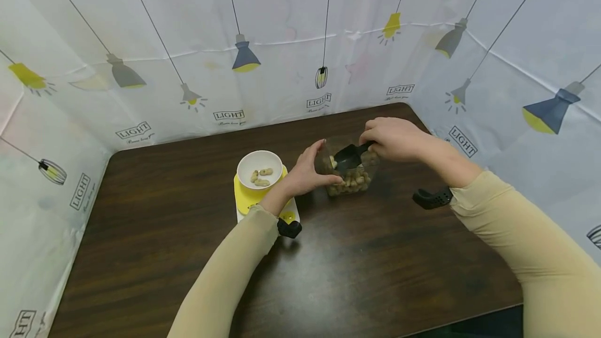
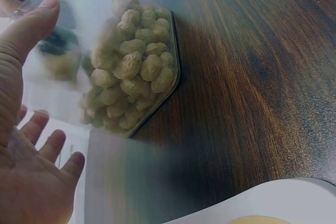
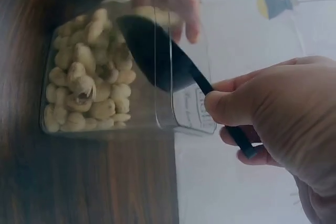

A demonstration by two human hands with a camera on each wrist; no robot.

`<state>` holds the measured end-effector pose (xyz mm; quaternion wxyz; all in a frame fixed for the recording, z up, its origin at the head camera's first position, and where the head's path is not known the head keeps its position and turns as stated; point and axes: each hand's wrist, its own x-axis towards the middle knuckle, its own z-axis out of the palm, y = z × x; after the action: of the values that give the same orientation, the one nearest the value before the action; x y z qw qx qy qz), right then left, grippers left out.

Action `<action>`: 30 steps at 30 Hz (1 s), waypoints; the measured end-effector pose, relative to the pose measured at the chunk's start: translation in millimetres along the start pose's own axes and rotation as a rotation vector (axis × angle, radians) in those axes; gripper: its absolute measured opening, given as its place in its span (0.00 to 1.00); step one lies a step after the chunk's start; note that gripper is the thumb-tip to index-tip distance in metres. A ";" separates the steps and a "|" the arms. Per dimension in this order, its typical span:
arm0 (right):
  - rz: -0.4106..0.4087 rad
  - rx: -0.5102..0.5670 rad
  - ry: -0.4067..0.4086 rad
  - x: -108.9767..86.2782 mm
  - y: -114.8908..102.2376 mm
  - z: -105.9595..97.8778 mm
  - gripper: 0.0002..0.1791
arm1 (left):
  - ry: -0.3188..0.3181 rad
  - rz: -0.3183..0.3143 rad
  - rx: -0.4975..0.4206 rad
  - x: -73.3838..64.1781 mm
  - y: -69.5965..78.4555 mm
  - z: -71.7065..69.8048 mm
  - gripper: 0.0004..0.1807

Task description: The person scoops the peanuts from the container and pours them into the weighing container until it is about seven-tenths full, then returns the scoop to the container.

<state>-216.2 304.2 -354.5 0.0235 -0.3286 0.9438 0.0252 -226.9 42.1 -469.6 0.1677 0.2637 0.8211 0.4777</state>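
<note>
A clear square plastic container (image 3: 144, 111) stands on the table, its lower part full of unshelled peanuts (image 3: 102, 109). My left hand (image 1: 305, 173) grips its left side, with the thumb (image 2: 32, 27) against the front wall and the other fingers toward the back. The right hand (image 1: 392, 140) pinches the thin handle of a black scoop (image 1: 348, 157) between thumb and fingers. Tilted inside the container, the scoop's bowl sits above the heap, with a peanut at its mouth. Left of the container, a white bowl (image 1: 251, 165) holds several peanuts (image 1: 266, 171).
Beneath the white bowl is a kitchen scale (image 1: 244, 201) with a yellow top and white body; my left forearm crosses over its edge. The dark wooden table (image 1: 155, 233) meets lamp-printed white sheeting (image 1: 277, 9) at the back and sides.
</note>
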 end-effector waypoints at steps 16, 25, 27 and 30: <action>0.028 -0.105 -0.008 15.7 -10.2 8.5 0.10 | 0.000 -0.005 -0.013 0.6 -0.8 0.4 0.63; 0.091 -0.071 0.034 19.2 -13.8 10.5 0.10 | -0.002 -0.006 -0.012 0.7 -1.2 1.2 0.63; 0.086 -0.077 0.029 21.3 -14.4 12.2 0.10 | -0.003 -0.006 -0.017 0.8 -1.4 1.2 0.63; 0.070 -0.121 0.026 24.6 -14.8 15.0 0.10 | 0.001 -0.005 -0.026 0.6 -1.5 0.1 0.63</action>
<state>-225.8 278.4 -371.4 -0.0097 -0.2966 0.9517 0.0785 -227.7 41.9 -470.9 0.1719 0.2591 0.8154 0.4882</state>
